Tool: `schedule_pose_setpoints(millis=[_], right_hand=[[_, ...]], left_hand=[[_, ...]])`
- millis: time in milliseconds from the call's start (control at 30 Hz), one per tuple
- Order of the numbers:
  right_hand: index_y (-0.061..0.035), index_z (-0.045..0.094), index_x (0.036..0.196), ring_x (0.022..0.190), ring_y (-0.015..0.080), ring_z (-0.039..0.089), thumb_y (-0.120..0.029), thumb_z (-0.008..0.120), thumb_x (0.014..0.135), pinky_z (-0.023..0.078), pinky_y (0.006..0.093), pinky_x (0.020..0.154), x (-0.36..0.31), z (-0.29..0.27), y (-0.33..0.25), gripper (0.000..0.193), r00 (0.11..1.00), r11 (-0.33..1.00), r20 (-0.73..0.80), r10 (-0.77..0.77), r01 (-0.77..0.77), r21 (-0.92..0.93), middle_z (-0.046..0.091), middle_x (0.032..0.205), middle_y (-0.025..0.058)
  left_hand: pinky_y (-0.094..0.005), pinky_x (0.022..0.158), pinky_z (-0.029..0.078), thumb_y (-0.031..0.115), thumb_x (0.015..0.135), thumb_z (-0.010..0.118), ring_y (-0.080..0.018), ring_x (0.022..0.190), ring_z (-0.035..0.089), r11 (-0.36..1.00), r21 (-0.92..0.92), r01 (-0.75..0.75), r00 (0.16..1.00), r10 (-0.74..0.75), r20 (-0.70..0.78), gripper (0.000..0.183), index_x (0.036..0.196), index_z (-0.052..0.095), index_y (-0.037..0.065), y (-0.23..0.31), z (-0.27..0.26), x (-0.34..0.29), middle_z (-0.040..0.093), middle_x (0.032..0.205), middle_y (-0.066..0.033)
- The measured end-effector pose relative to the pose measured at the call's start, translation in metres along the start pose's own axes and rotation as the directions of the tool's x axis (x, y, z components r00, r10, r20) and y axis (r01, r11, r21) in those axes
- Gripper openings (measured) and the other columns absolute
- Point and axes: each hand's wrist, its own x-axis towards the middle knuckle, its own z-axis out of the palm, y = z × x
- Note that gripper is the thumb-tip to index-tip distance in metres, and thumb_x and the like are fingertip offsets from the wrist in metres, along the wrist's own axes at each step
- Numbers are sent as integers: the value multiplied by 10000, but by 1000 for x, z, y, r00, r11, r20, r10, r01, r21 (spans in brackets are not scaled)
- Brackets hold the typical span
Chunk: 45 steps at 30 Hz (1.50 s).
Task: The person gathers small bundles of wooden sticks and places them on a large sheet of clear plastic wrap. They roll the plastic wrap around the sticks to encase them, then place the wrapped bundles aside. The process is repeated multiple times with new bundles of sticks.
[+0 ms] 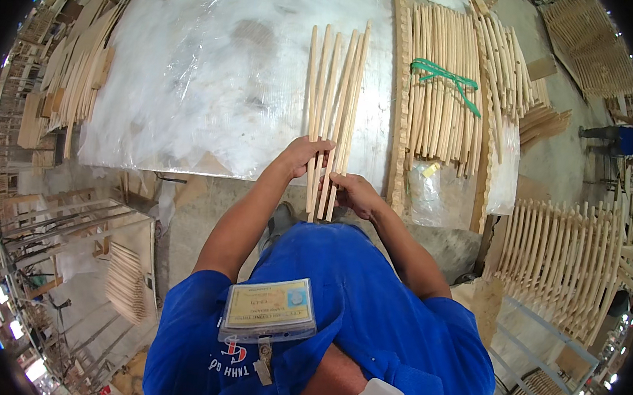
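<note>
Partly hidden: left hand [301, 156], right hand [352, 193] fingers curled, pinching wooden sticks [334, 96]; fingertips unseen.

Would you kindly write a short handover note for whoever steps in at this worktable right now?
Left hand: grip on the near ends of the loose wooden sticks.
Right hand: grip on the same sticks from the right side.
The sticks lie fanned out on the plastic-covered table, ends toward the person.
Done: a bundle tied with green string lies to the right, with more untied sticks beyond it.
Left: the held sticks are not yet squared up or tied.
</note>
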Motion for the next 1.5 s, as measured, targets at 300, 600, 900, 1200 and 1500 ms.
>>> schedule_pose_setpoints(millis=[300,600,900,1200,1500], right_hand=[[16,745,1248,1010,285,751,-523,585,1073,573,413,885,-21,-30,-9,589,991,702,-55,-121,46,-711,789,1095,167],[-4,678,1127,918,386,737,-496,800,929,570,477,835,-109,-198,-65,544,179,574,-659,-730,-362,-734,752,983,200],[-8,672,835,692,299,709,-399,887,862,554,420,646,-64,-200,-65,447,353,740,-728,-588,-128,-660,722,771,160],[-19,676,753,518,156,612,-304,848,913,478,323,510,-72,-232,-80,369,515,770,-727,-454,-183,-611,660,625,75],[-70,698,812,612,146,633,-345,807,965,502,325,580,-150,-224,-77,333,771,860,-594,-231,-124,-495,684,718,32]], left_hand=[[-424,841,671,244,1022,770,-268,991,740,995,-90,51,986,-36,161,373,1253,606,0,-6,60,28,704,1087,-134],[-323,593,569,205,1000,783,-134,654,610,973,-189,133,989,-118,87,207,1066,628,86,-9,72,29,608,797,-14],[-327,604,578,191,1013,760,-141,660,619,968,-233,92,996,-90,17,187,1089,637,72,-6,46,16,623,805,-18],[-333,612,592,185,1021,750,-148,661,635,969,-227,95,996,-92,21,172,1079,639,67,-9,58,20,632,797,-24],[-356,727,646,194,1013,759,-172,770,696,951,-268,155,977,-107,187,173,1055,665,54,-21,64,16,689,892,-57]])
